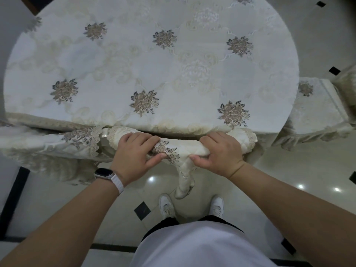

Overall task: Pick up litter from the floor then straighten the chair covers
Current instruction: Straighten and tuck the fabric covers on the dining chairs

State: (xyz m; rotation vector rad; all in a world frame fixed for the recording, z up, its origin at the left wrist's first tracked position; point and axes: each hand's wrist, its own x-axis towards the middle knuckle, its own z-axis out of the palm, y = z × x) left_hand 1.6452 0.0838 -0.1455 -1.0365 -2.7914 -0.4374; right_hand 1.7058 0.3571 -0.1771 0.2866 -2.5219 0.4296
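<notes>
A cream chair cover (pixel 185 146) with brown flower embroidery lies bunched over the top of a chair back, right in front of me at the table's near edge. My left hand (pixel 134 151), with a white watch on its wrist, grips the cover's left part, fingers over the top and thumb underneath. My right hand (pixel 219 151) grips the right part the same way. A fold of the cover (pixel 184 182) hangs down between my hands toward the floor. No litter shows on the floor.
A round table (pixel 57 51) with a flowered cream cloth fills the view ahead. Another covered chair (pixel 48 143) stands at my left, and a covered chair seat (pixel 316 110) at the right. Glossy tiled floor (pixel 279 170) with black insets lies around my white shoes.
</notes>
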